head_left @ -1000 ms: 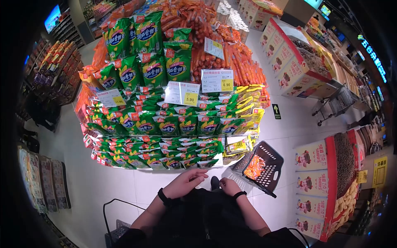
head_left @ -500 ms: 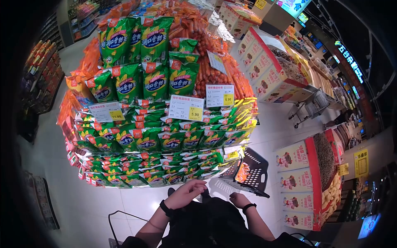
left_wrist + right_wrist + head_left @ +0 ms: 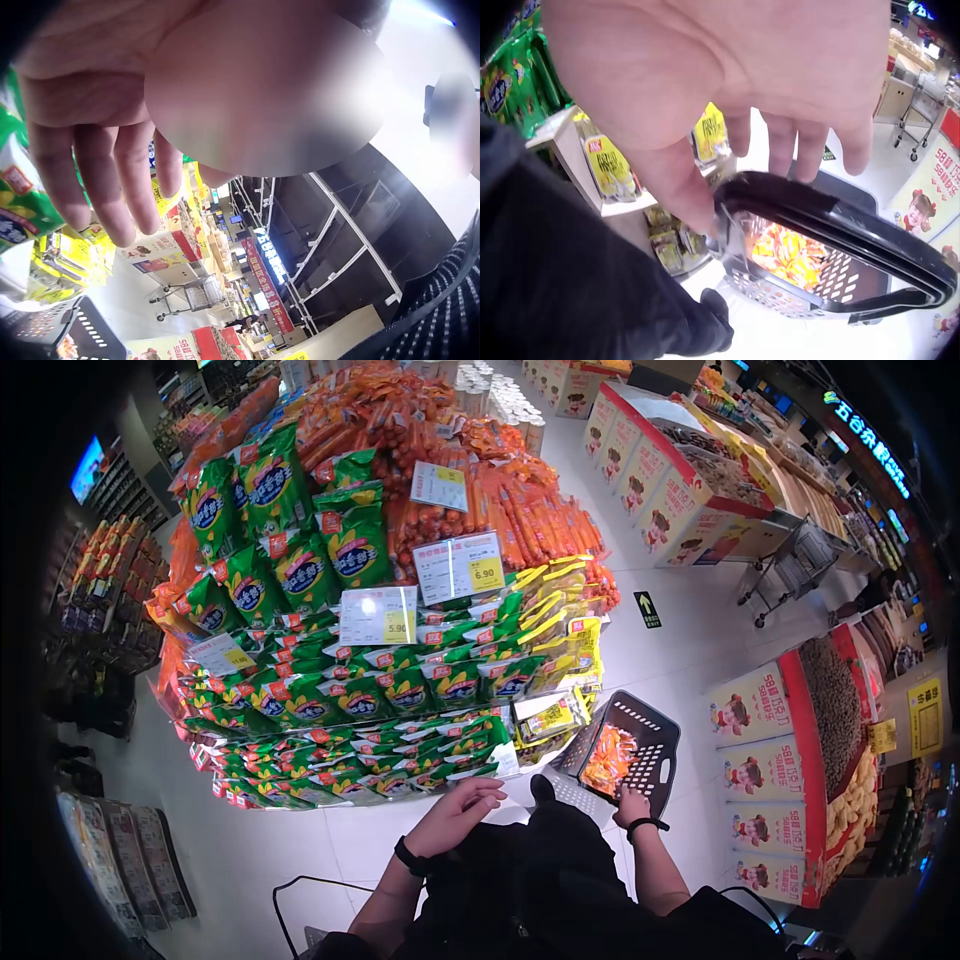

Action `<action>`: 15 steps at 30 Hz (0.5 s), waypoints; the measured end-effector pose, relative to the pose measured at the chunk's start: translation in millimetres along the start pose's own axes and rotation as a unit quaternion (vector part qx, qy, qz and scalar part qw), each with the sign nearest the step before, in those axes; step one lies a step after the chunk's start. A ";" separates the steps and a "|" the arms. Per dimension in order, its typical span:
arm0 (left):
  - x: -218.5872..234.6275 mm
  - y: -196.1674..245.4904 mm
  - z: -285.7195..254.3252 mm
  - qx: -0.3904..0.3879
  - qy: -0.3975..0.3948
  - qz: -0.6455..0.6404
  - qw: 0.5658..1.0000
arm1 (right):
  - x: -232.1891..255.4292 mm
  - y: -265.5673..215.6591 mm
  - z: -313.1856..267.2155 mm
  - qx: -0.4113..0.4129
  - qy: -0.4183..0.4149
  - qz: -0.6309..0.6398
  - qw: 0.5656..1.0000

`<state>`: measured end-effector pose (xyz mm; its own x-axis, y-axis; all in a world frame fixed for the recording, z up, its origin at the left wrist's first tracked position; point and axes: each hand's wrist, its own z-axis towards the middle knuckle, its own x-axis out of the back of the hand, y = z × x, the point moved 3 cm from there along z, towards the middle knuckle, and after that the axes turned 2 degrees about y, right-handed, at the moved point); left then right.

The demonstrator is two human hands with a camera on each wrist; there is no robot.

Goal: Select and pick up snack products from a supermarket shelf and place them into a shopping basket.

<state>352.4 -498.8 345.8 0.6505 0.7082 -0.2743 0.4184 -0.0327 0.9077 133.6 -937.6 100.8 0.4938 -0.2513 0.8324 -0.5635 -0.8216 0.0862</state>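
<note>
My right hand (image 3: 632, 810) is at the near edge of a dark shopping basket (image 3: 648, 708) standing on the floor. In the right wrist view its fingers stretch down to the black handle (image 3: 832, 221), with the thumb by the handle's left end. Inside the basket lie orange-and-white wrapped packets (image 3: 612, 758). My left hand (image 3: 452, 818) hangs in front of the display, fingers loosely extended and holding nothing. Green packs with corn pictures (image 3: 362, 696) fill the display's front in rows, and yellow packs (image 3: 580, 650) line its right corner.
Price cards (image 3: 378, 616) stand among the packs, with red sausages (image 3: 510, 510) heaped behind. Cartons topped with loose goods (image 3: 752, 760) stand to the right across the aisle. A metal shopping cart (image 3: 797, 565) stands farther back. A thin black loop (image 3: 290, 895) rises at lower left.
My right hand has moved right, from beside the basket to its near edge. The left hand stays in front of the display. The head view has swung about.
</note>
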 end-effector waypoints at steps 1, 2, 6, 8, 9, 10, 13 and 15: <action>-15.5 -1.3 12.3 -0.002 0.006 -0.001 1.000 | -10.3 19.1 9.0 0.016 -0.047 0.034 0.998; -32.0 -1.6 24.8 -0.004 0.011 -0.001 1.000 | -22.1 35.5 16.9 0.009 -0.080 0.058 0.995; -97.4 6.3 81.1 0.029 0.017 0.025 0.999 | -14.8 64.0 26.8 0.081 -0.081 0.079 0.990; -124.2 7.2 105.9 0.053 0.020 0.028 0.998 | -17.8 78.8 35.5 0.118 -0.044 0.100 0.987; -140.6 16.1 115.5 0.062 0.036 0.013 0.997 | -8.2 84.0 33.1 0.133 -0.062 0.114 0.983; -154.3 24.2 124.2 0.080 0.046 0.039 0.995 | 3.0 85.6 32.9 0.138 -0.071 0.118 0.981; -184.8 37.8 150.0 0.093 0.052 0.074 0.992 | 4.7 102.4 51.5 0.177 -0.068 0.137 0.972; -197.2 37.0 155.6 0.081 0.050 0.079 0.992 | 8.6 107.3 61.6 0.202 -0.062 0.141 0.967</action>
<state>338.2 -749.4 384.0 0.6537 0.7511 -0.0929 0.4183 -0.2564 0.8714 118.2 -1059.5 83.4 0.4476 -0.5332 0.7179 -0.3953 -0.8381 -0.3759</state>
